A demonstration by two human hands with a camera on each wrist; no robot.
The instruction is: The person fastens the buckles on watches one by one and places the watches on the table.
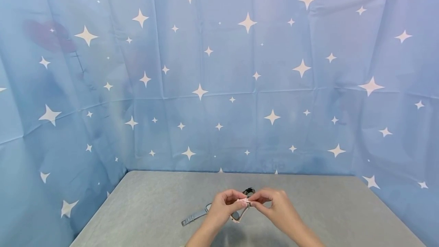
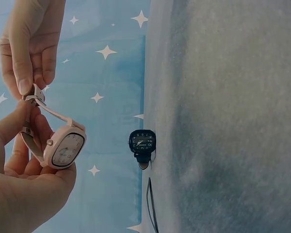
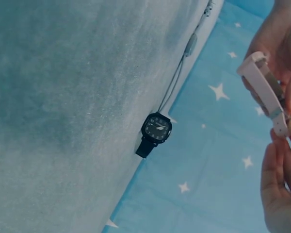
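Note:
A pale pink wristwatch (image 2: 65, 148) with a rounded square face is held up between both hands, its strap bent into a loop. My left hand (image 1: 221, 209) pinches the strap near its buckle (image 2: 28, 130), with the watch case beside its fingers. From the other side, my right hand (image 1: 279, 209) pinches the strap's end between thumb and fingertips. In the right wrist view the back of the pink strap (image 3: 264, 90) shows, while the dial is turned away.
Beyond the hands a black wristwatch (image 3: 156, 127) lies on the grey table (image 1: 164, 190). A watch with a grey-blue strap (image 1: 194, 217) lies left of the left hand. A blue curtain with white stars (image 1: 219, 68) surrounds the table's back and sides.

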